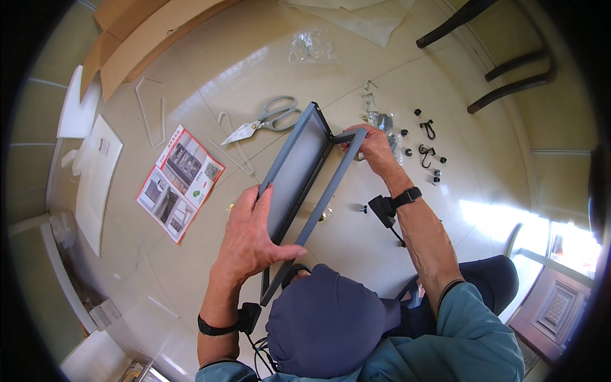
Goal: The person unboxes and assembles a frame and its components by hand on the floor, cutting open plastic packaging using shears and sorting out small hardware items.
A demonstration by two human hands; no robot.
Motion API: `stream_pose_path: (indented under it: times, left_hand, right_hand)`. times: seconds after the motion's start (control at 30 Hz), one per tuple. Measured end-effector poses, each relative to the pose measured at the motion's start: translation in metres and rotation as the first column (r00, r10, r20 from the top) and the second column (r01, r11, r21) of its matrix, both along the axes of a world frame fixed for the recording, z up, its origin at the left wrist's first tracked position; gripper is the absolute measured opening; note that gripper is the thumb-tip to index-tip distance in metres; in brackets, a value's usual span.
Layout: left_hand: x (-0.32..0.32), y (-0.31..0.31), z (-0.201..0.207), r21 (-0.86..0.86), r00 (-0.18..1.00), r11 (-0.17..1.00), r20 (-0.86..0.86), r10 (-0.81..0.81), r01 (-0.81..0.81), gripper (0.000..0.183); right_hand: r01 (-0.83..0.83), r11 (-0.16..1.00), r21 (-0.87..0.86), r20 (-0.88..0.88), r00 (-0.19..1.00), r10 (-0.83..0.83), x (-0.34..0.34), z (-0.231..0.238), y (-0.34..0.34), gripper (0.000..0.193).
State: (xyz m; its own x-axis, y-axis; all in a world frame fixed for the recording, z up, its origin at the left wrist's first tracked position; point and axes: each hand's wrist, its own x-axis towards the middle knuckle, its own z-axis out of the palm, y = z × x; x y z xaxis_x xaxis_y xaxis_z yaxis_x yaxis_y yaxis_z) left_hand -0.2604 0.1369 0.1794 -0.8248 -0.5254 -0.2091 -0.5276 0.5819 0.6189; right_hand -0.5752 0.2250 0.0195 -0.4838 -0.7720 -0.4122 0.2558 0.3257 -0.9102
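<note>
A grey metal mesh shelf [299, 159] with a rectangular side frame is tilted in front of me, its long sides running from lower left to upper right. At its near left end, my left hand [245, 242] grips the edge, thumb spread toward the lower bar and fingers along the mesh side. My right hand [372, 149] holds the far corner of the side frame, fingers curled behind it and partly hidden. Grey-handled scissors [264, 121] lie with parted blades on the floor just left of the shelf's far end.
A printed leaflet [180, 184] lies at left, near thin white bent strips [149, 114]. Black hooks [426, 153], small black caps and hardware bags [384, 121] are scattered at right. Cardboard [153, 44] stands far left; dark chair legs [509, 89] are far right.
</note>
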Motion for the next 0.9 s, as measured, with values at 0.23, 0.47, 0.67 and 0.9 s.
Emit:
stream_pose_path:
  times: [0.23,0.47,0.67,0.9]
  left_hand:
    - [0.002,0.003,-0.002,-0.032,1.0,0.999,-0.029,-0.006,0.005,0.112]
    - [0.0,0.006,0.0,-0.041,0.999,0.999,-0.033,0.001,-0.002,0.112]
    - [0.0,0.006,0.0,-0.056,0.999,0.998,-0.049,-0.003,0.0,0.111]
    - [-0.001,0.006,0.001,-0.043,0.998,0.999,-0.064,-0.007,0.005,0.111]
  right_hand:
    - [0.003,1.0,-0.009,-0.043,0.999,-0.003,-0.005,0.012,0.0,0.02]
    - [-0.08,0.995,0.059,-0.126,0.988,0.087,-0.013,0.029,-0.002,0.021]
    - [-0.159,0.986,0.054,-0.114,0.98,0.164,-0.008,0.033,-0.004,0.02]
    - [-0.154,0.987,0.048,-0.203,0.966,0.16,-0.004,0.021,-0.004,0.017]
